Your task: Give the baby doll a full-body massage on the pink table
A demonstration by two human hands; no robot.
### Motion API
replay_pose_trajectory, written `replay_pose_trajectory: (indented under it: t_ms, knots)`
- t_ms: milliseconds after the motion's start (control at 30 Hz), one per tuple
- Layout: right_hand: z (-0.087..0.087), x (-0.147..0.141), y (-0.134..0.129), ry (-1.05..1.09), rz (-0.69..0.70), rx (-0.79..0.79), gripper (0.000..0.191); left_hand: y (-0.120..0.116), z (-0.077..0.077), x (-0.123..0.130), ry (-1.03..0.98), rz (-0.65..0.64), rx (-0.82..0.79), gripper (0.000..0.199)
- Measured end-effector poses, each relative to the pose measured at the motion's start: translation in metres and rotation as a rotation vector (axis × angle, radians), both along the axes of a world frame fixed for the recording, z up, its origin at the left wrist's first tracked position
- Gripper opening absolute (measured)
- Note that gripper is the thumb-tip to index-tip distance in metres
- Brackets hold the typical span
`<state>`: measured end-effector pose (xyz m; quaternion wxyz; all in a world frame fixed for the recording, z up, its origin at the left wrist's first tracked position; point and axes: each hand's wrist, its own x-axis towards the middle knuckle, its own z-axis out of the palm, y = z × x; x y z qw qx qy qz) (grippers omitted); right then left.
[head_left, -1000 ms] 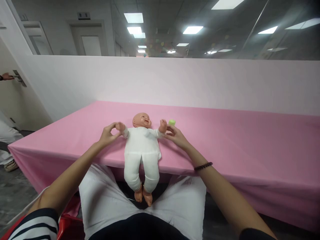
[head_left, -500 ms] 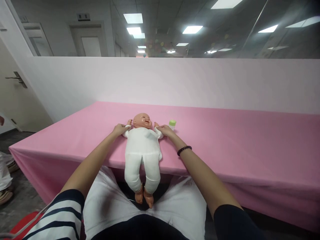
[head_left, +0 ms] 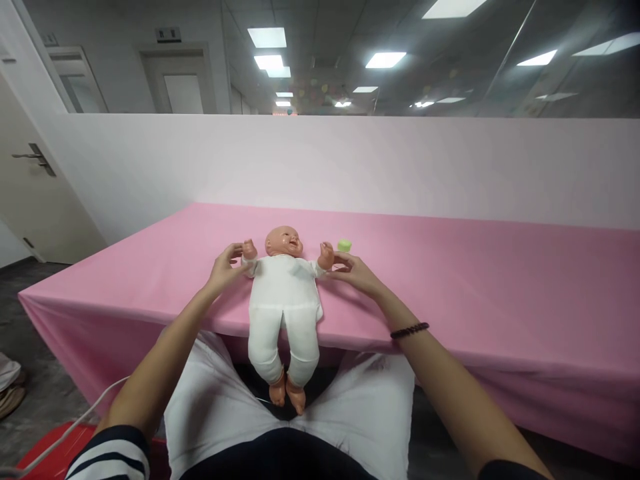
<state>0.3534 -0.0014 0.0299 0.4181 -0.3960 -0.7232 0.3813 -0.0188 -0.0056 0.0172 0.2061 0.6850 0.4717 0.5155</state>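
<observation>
Trousers (head_left: 210, 407), white, cover the person's thighs below both hands, and a red object (head_left: 53, 448) with a pale cable (head_left: 75, 423) above it sits low, outward of the left hand's forearm. A striped sleeve (head_left: 110, 457) ends well behind the left hand (head_left: 225, 268); a dark bead bracelet (head_left: 410, 331) rings the wrist behind the right hand (head_left: 357, 275).

Between the hands a doll (head_left: 284, 283) in white clothes lies on its back, its bare feet (head_left: 287, 393) hanging past the table edge, nearer the body than either hand. Its arms are bent up beside its head. The left hand has thumb and fingers parted at one cuff, and the right hand is likewise parted at the other; I cannot tell whether either presses on the doll.

Pink cloth (head_left: 475, 287) spreads under the doll and out beyond the right hand. A small green-topped container (head_left: 344, 246) stands just past the right hand's fingers, partly hidden by them. Far out from the left hand, near the floor, is another person's shoe (head_left: 11, 400). Beyond both hands rises a white wall (head_left: 350, 160) with a window (head_left: 320, 67) above, and a door (head_left: 40, 207) with a metal handle (head_left: 36, 157) stands off past the left hand.
</observation>
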Motion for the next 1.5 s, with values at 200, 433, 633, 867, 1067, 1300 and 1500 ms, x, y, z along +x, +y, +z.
replay_pose_trajectory:
  t_ms: [200, 433, 633, 867, 1067, 1300, 1500]
  knots:
    - [-0.013, 0.006, -0.022, -0.138, 0.008, 0.139, 0.038, -0.029, -0.001, -0.01, 0.362, -0.099, 0.17, 0.034]
    - [-0.028, 0.003, -0.033, -0.251, 0.049, 0.305, 0.027, -0.03, -0.008, -0.023, 0.727, -0.135, 0.348, 0.031]
    - [-0.03, 0.002, -0.035, -0.239, 0.077, 0.282, 0.028, -0.031, -0.008, -0.028, 0.733, -0.185, 0.315, 0.022]
    - [-0.008, -0.009, -0.009, 0.154, -0.059, 0.061, 0.058, -0.004, 0.003, -0.009, 0.081, 0.064, 0.182, 0.037]
    - [0.001, -0.031, 0.037, 0.268, -0.211, -0.146, 0.063, 0.043, 0.012, 0.01, 0.033, 0.164, -0.157, 0.04]
    - [-0.006, -0.044, 0.059, 0.066, -0.347, -0.327, 0.032, 0.073, -0.003, 0.009, 0.187, 0.152, -0.428, 0.04]
    - [-0.023, -0.043, 0.066, 0.002, -0.319, -0.382, 0.022, 0.076, -0.01, 0.006, 0.192, 0.147, -0.459, 0.043]
